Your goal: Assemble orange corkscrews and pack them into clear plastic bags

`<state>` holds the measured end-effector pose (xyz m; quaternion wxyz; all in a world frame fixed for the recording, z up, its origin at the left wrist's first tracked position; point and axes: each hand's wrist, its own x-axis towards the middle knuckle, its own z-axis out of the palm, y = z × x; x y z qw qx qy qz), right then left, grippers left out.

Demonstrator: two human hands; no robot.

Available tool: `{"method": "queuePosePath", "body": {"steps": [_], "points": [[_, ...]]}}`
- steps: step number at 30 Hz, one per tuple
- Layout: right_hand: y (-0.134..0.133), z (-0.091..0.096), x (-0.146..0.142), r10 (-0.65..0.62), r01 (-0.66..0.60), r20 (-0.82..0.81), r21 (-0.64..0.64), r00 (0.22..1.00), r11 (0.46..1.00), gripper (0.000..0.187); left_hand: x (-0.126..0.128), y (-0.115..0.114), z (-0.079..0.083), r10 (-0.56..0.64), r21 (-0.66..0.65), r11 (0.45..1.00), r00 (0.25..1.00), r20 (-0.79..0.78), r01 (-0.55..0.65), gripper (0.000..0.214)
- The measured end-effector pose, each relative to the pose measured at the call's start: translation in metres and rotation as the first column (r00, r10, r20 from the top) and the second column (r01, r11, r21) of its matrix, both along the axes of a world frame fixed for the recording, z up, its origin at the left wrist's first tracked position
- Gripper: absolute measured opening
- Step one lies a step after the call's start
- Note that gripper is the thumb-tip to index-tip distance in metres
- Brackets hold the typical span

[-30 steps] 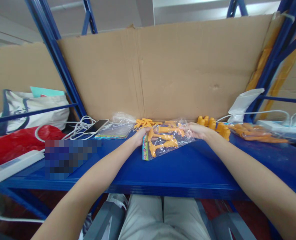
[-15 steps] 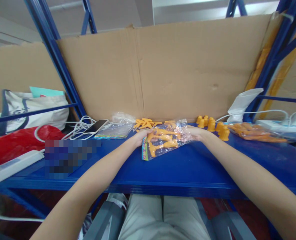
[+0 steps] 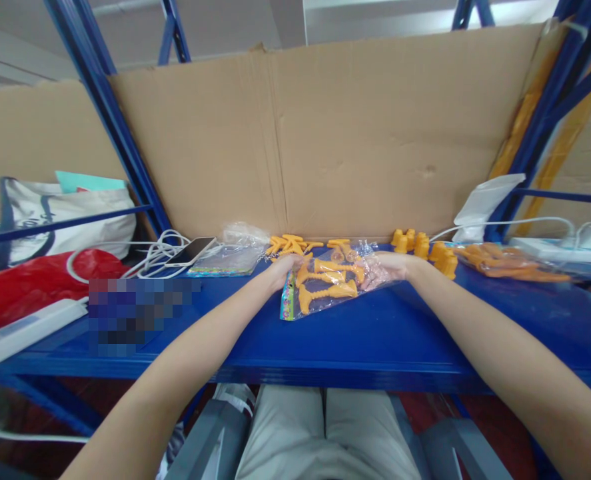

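A clear plastic bag [image 3: 325, 303] with a colourful printed strip at its left end lies across the blue tabletop in front of me. Orange hammer-shaped plastic pieces [image 3: 332, 291] show through its film. My left hand [image 3: 281, 270] grips the bag near the printed strip. At the other end, my right hand [image 3: 392, 265] holds the film; its fingers show through the plastic, and I cannot tell whether they are inside or behind it. Just behind the bag lie loose orange T-shaped pieces [image 3: 291, 245]. Orange knobbly pieces [image 3: 420, 245] stand near my right hand.
Flat printed plastic bags [image 3: 225, 261] and a phone [image 3: 194, 251] lie at the left, beside white cables [image 3: 158, 260] and a red bag [image 3: 50, 283]. Another bag of orange parts [image 3: 510, 263] lies at the right. Cardboard [image 3: 355, 147] walls off the back.
The orange pieces in the bag have shifted slightly right. My right hand has moved a little to the right, and the bag looks stretched flatter between my hands.
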<state>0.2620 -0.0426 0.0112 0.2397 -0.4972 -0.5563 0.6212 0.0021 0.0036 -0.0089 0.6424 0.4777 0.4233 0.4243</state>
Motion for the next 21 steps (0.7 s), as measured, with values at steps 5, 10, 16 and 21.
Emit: {"method": "queuePosePath", "body": {"steps": [5, 10, 16, 21], "points": [[0.004, -0.005, -0.001, -0.067, 0.067, -0.038, -0.020, 0.997, 0.998, 0.018, 0.003, -0.006, 0.004, 0.342, 0.458, 0.867, 0.903, -0.260, -0.197, 0.043], [0.003, -0.007, -0.008, -0.076, 0.080, -0.093, 0.039, 0.993, 0.996, 0.009, 0.010, -0.020, 0.004, 0.281, 0.670, 0.735, 0.853, -0.440, 0.103, 0.048], [-0.004, -0.004, -0.013, -0.021, 0.035, -0.193, 0.068, 0.981, 0.997, 0.012, 0.019, -0.028, -0.012, 0.171, 0.612, 0.751, 0.823, -0.541, 0.246, 0.041], [-0.006, -0.001, -0.013, -0.060, 0.067, -0.159, 0.038, 0.985, 0.997, 0.011, 0.020, -0.029, -0.013, 0.123, 0.627, 0.742, 0.872, -0.475, 0.237, 0.038]]}}
